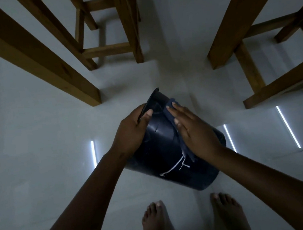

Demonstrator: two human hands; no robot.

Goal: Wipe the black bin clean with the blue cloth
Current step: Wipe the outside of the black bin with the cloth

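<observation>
Wiping underway: left hand (132, 133) clutches black bin's (167, 150) rim, right hand (191, 129) presses blue cloth (171, 107) flat-fingered against its side; white streaks near the bin's base remain.

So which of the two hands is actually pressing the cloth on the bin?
The right hand, laid flat on the blue cloth against the black bin. The left hand only grips the bin's rim.

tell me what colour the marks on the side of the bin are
White: thin streaks on the black bin, near its base; seen in the head view.
</observation>
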